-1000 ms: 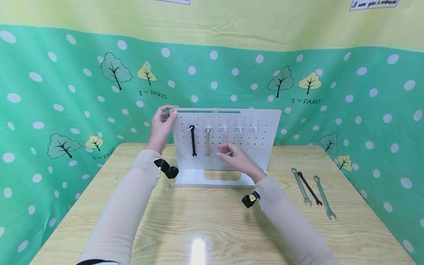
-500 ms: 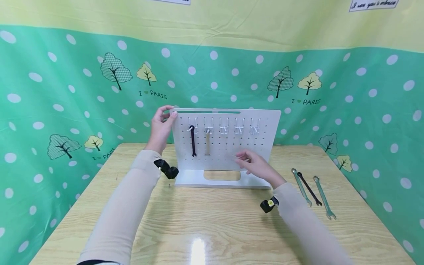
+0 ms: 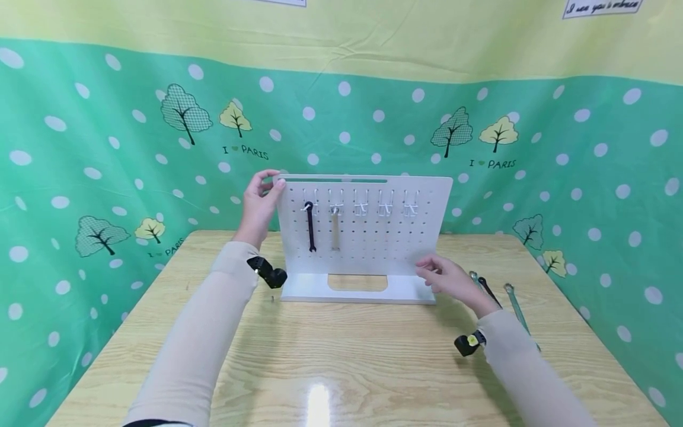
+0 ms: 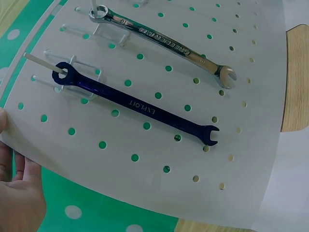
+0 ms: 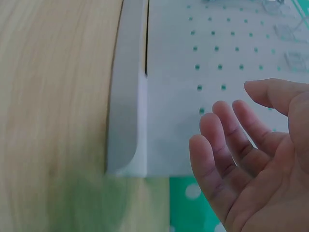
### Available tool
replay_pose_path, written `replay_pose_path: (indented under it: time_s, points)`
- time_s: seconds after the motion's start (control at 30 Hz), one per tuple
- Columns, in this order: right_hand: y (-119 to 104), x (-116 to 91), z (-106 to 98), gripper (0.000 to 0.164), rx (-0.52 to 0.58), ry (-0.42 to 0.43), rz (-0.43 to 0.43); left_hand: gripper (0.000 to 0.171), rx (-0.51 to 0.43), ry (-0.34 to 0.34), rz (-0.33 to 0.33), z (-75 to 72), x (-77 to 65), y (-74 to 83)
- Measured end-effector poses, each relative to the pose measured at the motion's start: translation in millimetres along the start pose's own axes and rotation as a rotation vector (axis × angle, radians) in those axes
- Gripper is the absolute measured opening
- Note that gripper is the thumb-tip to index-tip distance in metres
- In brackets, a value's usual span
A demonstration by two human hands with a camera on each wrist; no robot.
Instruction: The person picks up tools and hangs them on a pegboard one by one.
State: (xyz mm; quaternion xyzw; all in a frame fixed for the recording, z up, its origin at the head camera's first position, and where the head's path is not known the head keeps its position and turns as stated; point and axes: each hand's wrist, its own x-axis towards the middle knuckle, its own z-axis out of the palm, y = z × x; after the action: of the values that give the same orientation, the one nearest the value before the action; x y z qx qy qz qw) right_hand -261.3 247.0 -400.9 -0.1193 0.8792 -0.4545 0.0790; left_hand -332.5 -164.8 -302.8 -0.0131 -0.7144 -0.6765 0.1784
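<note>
At the upper left corner of a white pegboard [image 3: 368,252], my left hand [image 3: 257,210] holds the edge, thumb in front and fingers reaching behind. From the pegboard's leftmost hook hangs a dark combination wrench [image 4: 140,107] by its ring end. Beside it a shiny silver combination wrench [image 4: 164,42] hangs on the second hook. My right hand [image 3: 448,279] is at the board's lower right side, holding nothing, its fingers loosely bent and apart from the thumb in the right wrist view. Just right of it lie a silver wrench [image 3: 474,276], a dark wrench [image 3: 489,292] and another silver wrench [image 3: 515,305], partly covered by my right arm.
Three further wire hooks [image 3: 386,204] on the board's right part carry nothing. The board's base [image 3: 304,287] stands on a wooden table [image 3: 341,356], with a slot cut through it. Behind hangs a green and yellow printed cloth [image 3: 373,124].
My right hand has moved right and slightly down, from beside the hanging silver wrench to the board's lower right edge. My left hand stays at the corner.
</note>
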Motion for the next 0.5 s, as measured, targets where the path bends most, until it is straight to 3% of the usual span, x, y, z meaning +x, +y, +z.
replay_pose_path:
  time_s: [0.5]
  points:
    - [57.5,-40.7,-39.3,0.050,-0.065,0.088,0.106,0.032,-0.002,-0.004,0.004,-0.3,1.1,-0.2]
